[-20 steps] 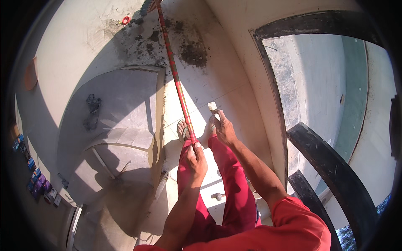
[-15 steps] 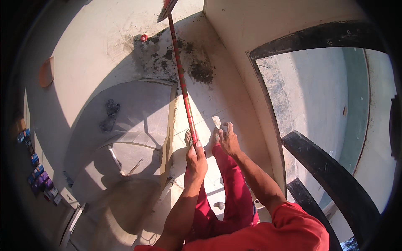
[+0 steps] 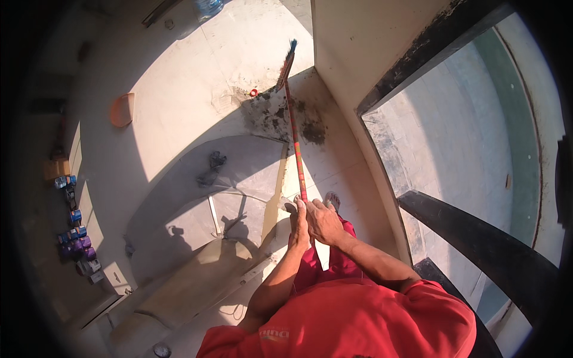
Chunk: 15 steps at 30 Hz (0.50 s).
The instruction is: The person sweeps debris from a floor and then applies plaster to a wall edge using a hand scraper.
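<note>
Red-and-yellow banded broom (image 3: 294,140), blue-tipped bristles, fingers of left hand (image 3: 298,224) and right hand (image 3: 324,221) wrapped round its handle.

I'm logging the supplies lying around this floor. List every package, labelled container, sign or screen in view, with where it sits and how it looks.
Row of small cans: far left along the floor's edge, round, blue and purple labels.
Clear plastic bottle: top edge, pale label band, only partly in view.
Small orange-brown box: far left, above the cans, too blurred to tell more.
No signs or screens show.
</note>
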### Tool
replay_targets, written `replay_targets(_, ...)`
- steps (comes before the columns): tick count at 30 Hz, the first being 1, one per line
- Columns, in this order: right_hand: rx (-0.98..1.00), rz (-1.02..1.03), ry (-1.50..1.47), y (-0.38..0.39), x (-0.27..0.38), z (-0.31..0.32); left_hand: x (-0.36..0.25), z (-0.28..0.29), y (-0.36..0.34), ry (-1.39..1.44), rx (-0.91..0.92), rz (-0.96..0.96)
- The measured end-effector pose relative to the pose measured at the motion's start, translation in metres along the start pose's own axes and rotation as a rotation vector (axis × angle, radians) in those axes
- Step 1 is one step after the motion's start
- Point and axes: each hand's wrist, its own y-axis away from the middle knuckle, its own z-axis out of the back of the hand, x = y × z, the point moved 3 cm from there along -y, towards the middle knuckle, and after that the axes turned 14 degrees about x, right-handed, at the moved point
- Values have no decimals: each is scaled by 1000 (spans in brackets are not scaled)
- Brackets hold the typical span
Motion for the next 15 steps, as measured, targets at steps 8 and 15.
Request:
replay_targets(8, 29, -189, -127, 34, 40, 21, -5, -1, 79, -193, -302, 44)
replay_targets(15, 75, -231, -863, -28, 38, 28, 4, -41, 107, -75, -375, -130)
